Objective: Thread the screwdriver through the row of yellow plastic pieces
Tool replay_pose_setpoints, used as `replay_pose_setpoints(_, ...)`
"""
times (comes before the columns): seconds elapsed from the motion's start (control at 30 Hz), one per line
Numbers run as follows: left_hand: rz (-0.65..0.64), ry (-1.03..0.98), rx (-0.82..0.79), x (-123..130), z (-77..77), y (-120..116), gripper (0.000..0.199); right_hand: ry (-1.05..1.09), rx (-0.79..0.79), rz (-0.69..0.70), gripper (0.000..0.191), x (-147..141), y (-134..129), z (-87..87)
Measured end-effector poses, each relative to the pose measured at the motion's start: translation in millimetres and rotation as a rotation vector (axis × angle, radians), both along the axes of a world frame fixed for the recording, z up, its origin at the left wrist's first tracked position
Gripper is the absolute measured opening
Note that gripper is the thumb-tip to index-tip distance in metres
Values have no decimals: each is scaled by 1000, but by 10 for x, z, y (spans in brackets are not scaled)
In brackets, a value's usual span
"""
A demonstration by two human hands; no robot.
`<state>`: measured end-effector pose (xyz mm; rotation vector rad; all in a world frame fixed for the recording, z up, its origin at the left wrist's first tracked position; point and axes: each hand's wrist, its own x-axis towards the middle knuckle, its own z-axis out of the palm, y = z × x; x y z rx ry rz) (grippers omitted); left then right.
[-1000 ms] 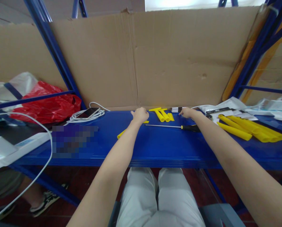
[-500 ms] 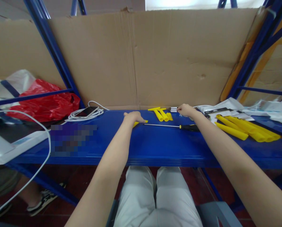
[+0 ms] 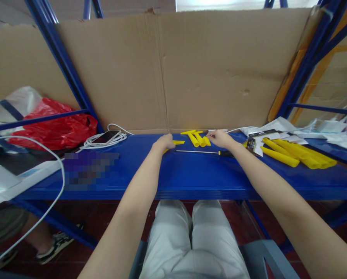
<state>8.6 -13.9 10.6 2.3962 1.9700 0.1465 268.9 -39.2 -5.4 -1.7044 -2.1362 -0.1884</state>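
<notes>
My left hand [image 3: 163,142] is closed around a yellow plastic piece [image 3: 177,142], whose end sticks out to the right past the fingers. Farther right, my right hand [image 3: 219,138] has its fingers pinched together beside a few yellow T-shaped plastic parts [image 3: 194,139] at the back of the blue table. Whatever those fingers hold is too small or hidden to make out. Between my forearms lies a screwdriver [image 3: 197,151] with a long thin shaft, its black and yellow handle partly behind my right wrist.
Long yellow tubes [image 3: 298,155] lie in a pile at the right, near a black-and-white package [image 3: 256,141]. On the left are a coiled white cable [image 3: 103,141], a red plastic bag [image 3: 57,124] and a white power strip [image 3: 31,176]. A cardboard sheet [image 3: 205,69] stands along the back.
My right hand has moved left from the small silvery items toward the yellow T-shaped parts. My left hand, with its yellow piece, has turned slightly. The view has shifted a little.
</notes>
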Motion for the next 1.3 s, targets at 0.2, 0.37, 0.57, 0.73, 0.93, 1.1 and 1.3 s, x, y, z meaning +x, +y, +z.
replay_pose_setpoints(0.2,-233,-271,220,140,-99,32,34,71,29,89,39,-169,4,-44)
replay_pose_setpoints(0.37,-440,-334,269,312,-167,21,22,124,10,216,38,-188,28,-77)
replay_pose_setpoints(0.57,-491,-369,271,378,-198,-6,19,230,-61,264,42,-202,33,-116)
replay_pose_setpoints(0.73,-472,-383,302,374,-190,10,14,295,-36,341,48,-224,35,-133)
replay_pose_setpoints(0.93,-512,-421,310,386,-184,19,7,279,57,306,34,-207,55,-110)
replay_pose_setpoints(1.1,-538,-428,273,405,-180,-10,10,313,144,280,20,-199,48,-84)
replay_pose_setpoints(1.3,-565,-380,213,401,-174,-43,18,443,206,195,23,-152,63,-29)
